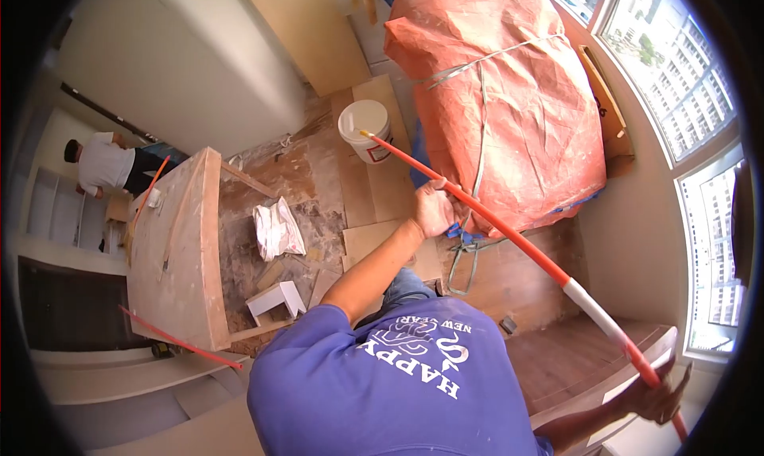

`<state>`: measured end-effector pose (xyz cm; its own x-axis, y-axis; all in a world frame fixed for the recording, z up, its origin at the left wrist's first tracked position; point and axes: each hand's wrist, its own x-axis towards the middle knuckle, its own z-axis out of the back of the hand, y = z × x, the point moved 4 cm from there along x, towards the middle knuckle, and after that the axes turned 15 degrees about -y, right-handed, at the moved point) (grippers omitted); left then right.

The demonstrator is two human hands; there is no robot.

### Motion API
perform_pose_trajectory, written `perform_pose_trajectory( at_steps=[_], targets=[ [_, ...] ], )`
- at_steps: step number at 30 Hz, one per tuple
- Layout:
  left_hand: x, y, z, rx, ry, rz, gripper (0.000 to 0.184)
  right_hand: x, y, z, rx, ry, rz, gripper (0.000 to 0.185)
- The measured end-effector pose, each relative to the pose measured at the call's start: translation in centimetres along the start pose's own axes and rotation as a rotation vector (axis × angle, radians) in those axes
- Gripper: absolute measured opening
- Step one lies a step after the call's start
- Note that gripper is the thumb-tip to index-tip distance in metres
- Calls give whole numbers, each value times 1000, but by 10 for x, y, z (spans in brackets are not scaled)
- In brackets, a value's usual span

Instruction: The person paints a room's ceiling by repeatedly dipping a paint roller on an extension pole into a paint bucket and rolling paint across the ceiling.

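Observation:
A long red pole [509, 231] with a white section and a yellowish tip slants across the view. My left hand [436, 209] grips it towards the upper end, thumb along its side, beside the orange tarp bundle. Close to the lower right corner, my right hand [660, 394] is around the lower part of the pole, with some fingers sticking out straight. The pole's tip lies in front of a white bucket [364, 122] with a lid. The lower end of the pole runs out of sight at the right edge.
A large bundle under an orange tarp [501, 98] is tied with straps. A worktable [179, 249] stands left, with a white sack [278, 228] and a small white box-like piece [275, 299] on the floor nearby. Another person [107, 163] is at far left. Windows [676, 66] line the right.

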<state>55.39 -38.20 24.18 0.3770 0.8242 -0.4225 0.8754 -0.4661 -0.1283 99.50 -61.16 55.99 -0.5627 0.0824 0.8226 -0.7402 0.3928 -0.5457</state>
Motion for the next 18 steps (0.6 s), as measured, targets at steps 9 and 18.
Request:
perform_pose_trajectory(
  at_steps=[9, 18],
  targets=[
    [16, 10, 47, 166, -161, 52, 43, -6, 26, 22, -139, -18, -122, 34],
    [-6, 6, -25, 451, -187, -163, 21, -32, -13, -14, -48, 523, -85, 29]
  ],
)
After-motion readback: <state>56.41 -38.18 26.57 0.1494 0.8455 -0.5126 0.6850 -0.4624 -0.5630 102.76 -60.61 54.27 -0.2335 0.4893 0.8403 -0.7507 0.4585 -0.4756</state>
